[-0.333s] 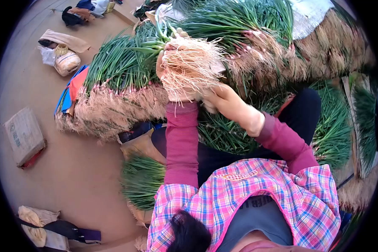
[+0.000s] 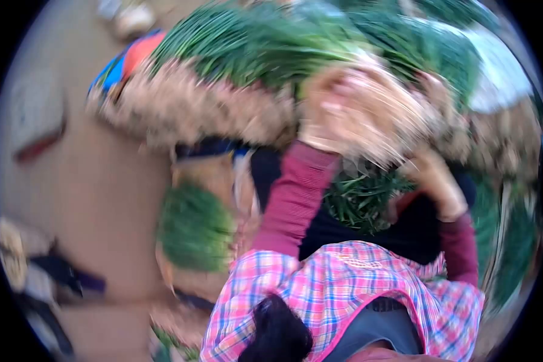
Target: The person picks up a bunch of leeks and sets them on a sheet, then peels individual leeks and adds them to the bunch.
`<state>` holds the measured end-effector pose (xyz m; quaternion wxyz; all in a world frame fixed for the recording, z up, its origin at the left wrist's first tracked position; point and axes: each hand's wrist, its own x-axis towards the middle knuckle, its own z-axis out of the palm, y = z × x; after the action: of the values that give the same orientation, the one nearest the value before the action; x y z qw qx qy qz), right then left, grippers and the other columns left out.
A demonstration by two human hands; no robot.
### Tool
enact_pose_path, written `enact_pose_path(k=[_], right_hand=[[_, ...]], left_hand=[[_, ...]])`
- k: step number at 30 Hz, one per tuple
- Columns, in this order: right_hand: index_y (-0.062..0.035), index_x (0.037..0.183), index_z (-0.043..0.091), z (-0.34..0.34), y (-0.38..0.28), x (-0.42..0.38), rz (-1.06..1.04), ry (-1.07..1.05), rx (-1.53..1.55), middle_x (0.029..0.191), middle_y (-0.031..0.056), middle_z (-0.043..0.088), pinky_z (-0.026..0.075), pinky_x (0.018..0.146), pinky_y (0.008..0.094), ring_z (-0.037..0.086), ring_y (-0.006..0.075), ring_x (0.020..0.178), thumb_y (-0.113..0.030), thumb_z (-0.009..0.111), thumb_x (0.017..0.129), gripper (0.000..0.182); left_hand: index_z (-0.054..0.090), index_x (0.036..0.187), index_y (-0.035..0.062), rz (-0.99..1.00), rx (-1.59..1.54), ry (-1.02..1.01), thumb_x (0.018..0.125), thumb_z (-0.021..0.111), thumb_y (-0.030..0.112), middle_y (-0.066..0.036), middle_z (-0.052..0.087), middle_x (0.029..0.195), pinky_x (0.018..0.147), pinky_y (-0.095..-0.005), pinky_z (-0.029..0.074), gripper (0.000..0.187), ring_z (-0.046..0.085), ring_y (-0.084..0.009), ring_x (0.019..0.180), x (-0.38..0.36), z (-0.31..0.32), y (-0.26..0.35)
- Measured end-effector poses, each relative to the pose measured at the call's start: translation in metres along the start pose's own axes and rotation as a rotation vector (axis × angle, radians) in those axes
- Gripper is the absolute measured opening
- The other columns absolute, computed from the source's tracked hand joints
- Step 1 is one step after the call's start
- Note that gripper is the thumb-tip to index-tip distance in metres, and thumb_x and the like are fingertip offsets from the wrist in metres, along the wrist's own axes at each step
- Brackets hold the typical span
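Note:
A bunch of spring onions (image 2: 377, 111) with long pale roots is raised in front of me, smeared by motion. My left hand (image 2: 323, 111) is closed around it from the left, its fingers partly hidden by the roots. My right hand (image 2: 427, 172) is below and to the right of the roots, apart from my left hand; its fingers are too blurred to read. Beneath the hands, loose green leaves (image 2: 365, 199) lie in my lap between dark-trousered legs.
A long heap of spring onions (image 2: 187, 102) runs across the front, roots facing me. A whitish cloth (image 2: 495, 69) covers part of it at the right. Another green pile (image 2: 196, 226) sits at my left. A blurred box (image 2: 39, 117) stands on the floor.
The bunch and my left hand have moved to the right in view. My right hand has dropped away to the lower right. The whole view has shifted and blurred.

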<state>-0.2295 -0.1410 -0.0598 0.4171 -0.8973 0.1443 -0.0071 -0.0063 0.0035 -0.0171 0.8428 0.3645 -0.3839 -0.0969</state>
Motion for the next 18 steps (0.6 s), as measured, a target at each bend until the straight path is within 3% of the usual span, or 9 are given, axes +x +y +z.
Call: enact_pose_path(k=[2,3,4,7,9,11,15,17,18], right_hand=[[-0.007,0.141,0.042,-0.055,-0.013,0.033,-0.441,0.32,0.127,0.14,0.0093,0.048,0.037,0.103,0.0348,0.049,0.0189,0.121,-0.031,0.054,0.095,0.053],[-0.0075,0.144,0.039,-0.071,-0.028,0.042,-0.193,0.05,0.818,0.138,0.0089,0.049,0.036,0.104,0.0354,0.049,0.0189,0.121,-0.044,0.049,0.096,0.061],[-0.005,0.144,0.038,-0.08,-0.053,0.043,-0.285,-0.131,0.734,0.134,0.0115,0.052,0.036,0.104,0.0366,0.05,0.0188,0.12,-0.054,0.042,0.097,0.068],[0.0009,0.141,0.042,-0.04,-0.114,0.042,-0.284,0.074,0.303,0.132,0.0142,0.054,0.038,0.104,0.0352,0.052,0.0202,0.119,-0.043,0.052,0.097,0.062],[0.0014,0.141,0.042,-0.005,-0.147,0.033,-0.459,0.145,0.152,0.134,0.016,0.053,0.037,0.105,0.0335,0.051,0.0204,0.123,-0.026,0.052,0.099,0.051],[0.0015,0.143,0.039,0.027,-0.182,0.023,-0.465,0.095,0.428,0.142,0.0132,0.047,0.035,0.108,0.0313,0.048,0.0188,0.127,-0.021,0.045,0.102,0.047],[-0.0007,0.144,0.037,0.089,-0.247,0.023,-0.652,0.079,0.482,0.14,0.016,0.048,0.04,0.105,0.0326,0.053,0.0216,0.123,-0.023,0.042,0.102,0.048],[-0.0005,0.147,0.03,0.124,-0.257,0.051,-0.788,-0.001,0.582,0.132,0.0182,0.053,0.043,0.102,0.0318,0.057,0.0237,0.117,-0.024,0.054,0.098,0.059],[-0.0011,0.146,0.032,0.141,-0.265,0.071,-0.834,-0.088,0.604,0.134,0.0165,0.052,0.044,0.101,0.0323,0.057,0.0223,0.116,-0.021,0.051,0.099,0.055]], left_hand=[[0.067,0.089,-0.0017,-0.265,-0.083,-0.1,0.089,0.054,0.011,-0.009,0.068,0.089,0.061,-0.0222,0.05,0.018,0.062,-0.0106,0.071,-0.036,0.037,0.032],[0.067,0.092,-0.0066,-0.556,-0.422,-0.119,0.087,0.059,0.011,-0.012,0.068,0.082,0.061,-0.0209,0.052,0.02,0.063,-0.0115,0.066,-0.046,0.04,0.022],[0.067,0.088,-0.008,-0.558,-0.351,-0.12,0.086,0.057,0.009,-0.014,0.068,0.075,0.053,-0.021,0.05,0.019,0.062,-0.013,0.058,-0.054,0.041,0.024],[0.065,0.077,-0.0096,-0.519,-0.324,-0.065,0.084,0.055,0.004,-0.019,0.066,0.064,0.032,-0.0219,0.042,0.019,0.057,-0.0172,0.039,-0.072,0.044,0.057],[0.064,0.075,-0.0087,-0.389,-0.388,0.07,0.083,0.057,0.004,-0.019,0.066,0.062,0.03,-0.0227,0.041,0.016,0.057,-0.018,0.037,-0.081,0.036,0.084],[0.063,0.073,-0.0084,-0.419,-0.206,0.004,0.082,0.058,0.002,-0.018,0.066,0.063,0.031,-0.0228,0.042,0.015,0.059,-0.0183,0.039,-0.089,0.021,0.131],[0.067,0.078,-0.0074,-0.444,0.144,-0.081,0.084,0.063,0.011,-0.018,0.069,0.068,0.037,-0.0214,0.046,0.019,0.061,-0.0152,0.044,-0.108,-0.031,0.211],[0.068,0.084,-0.0078,-0.523,0.295,-0.039,0.085,0.065,0.016,-0.017,0.07,0.073,0.04,-0.0209,0.048,0.024,0.062,-0.014,0.047,-0.117,-0.059,0.249],[0.068,0.086,-0.0078,-0.504,0.356,-0.002,0.086,0.065,0.017,-0.017,0.071,0.074,0.041,-0.0208,0.048,0.025,0.063,-0.0138,0.049,-0.119,-0.075,0.262]])
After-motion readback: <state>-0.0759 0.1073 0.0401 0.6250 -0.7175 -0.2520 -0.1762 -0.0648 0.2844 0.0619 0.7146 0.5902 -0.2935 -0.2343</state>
